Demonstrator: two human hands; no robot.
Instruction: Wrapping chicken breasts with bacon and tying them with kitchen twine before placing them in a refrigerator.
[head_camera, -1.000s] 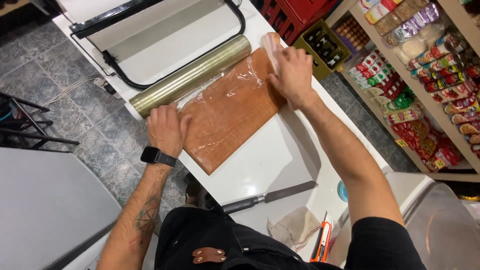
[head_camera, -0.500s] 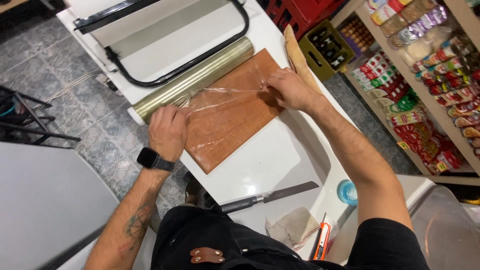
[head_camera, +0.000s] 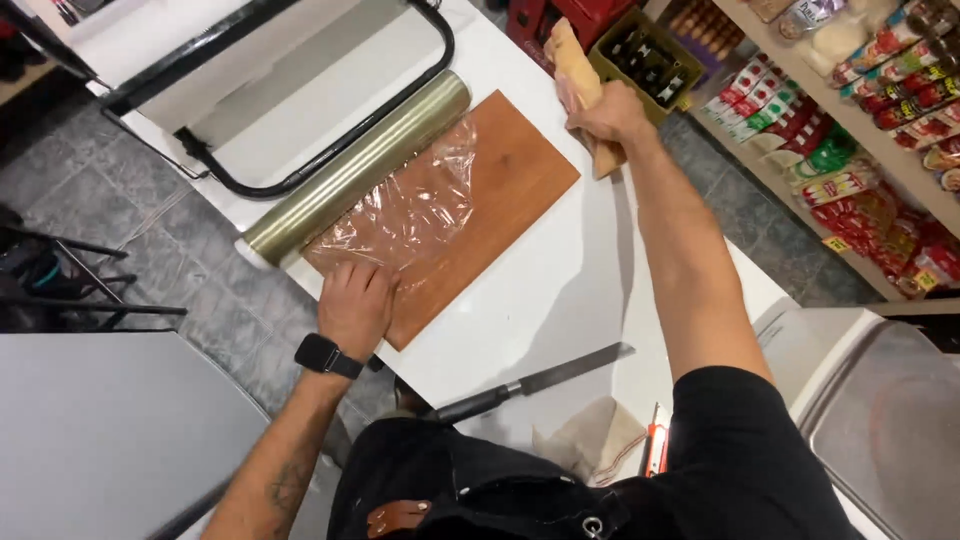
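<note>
The left hand (head_camera: 355, 305) lies flat, fingers spread, pressing the clear film (head_camera: 405, 205) onto the near end of the wooden board (head_camera: 500, 190). The film runs from the roll (head_camera: 355, 170) just behind the board and covers the board's left half, wrinkled. The right hand (head_camera: 610, 115) is well apart from the left, clamped around a long pale loaf (head_camera: 572, 65) beyond the board's far corner, tilted over the counter (head_camera: 560, 300) edge. A knife (head_camera: 530, 383) lies on the counter near the person's apron, beside a cloth (head_camera: 595, 440)
</note>
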